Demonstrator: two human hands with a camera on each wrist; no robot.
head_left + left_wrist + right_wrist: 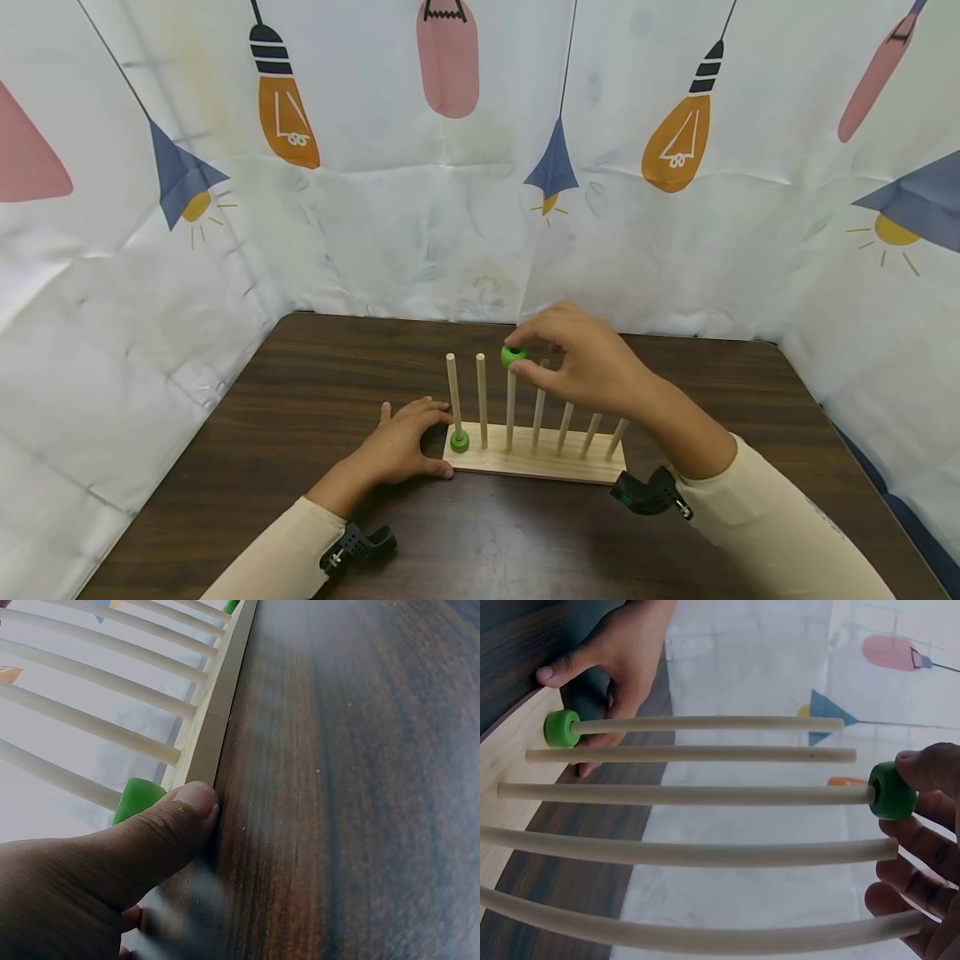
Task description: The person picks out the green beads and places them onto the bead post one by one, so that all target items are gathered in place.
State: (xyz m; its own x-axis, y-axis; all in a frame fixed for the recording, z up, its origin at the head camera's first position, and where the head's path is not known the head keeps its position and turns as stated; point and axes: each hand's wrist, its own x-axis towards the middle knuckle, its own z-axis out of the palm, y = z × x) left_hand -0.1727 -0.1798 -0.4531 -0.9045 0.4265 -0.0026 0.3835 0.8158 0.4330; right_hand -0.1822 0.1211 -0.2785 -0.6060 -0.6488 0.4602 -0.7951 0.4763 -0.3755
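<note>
A pale wooden board with several upright pegs stands on the table. My left hand holds its left end, thumb against the front edge and fingers behind. A green bead sits at the base of the leftmost peg. Over the third peg from the left, my right hand pinches another green bead between thumb and fingers. That bead is at the peg's tip; how far the tip enters it is hidden. My right hand covers the tops of some pegs to the right.
The dark wood-grain table extends around the board. A white cloth printed with lamps and bulbs hangs behind and at both sides. Black straps are on both wrists, over light sleeves.
</note>
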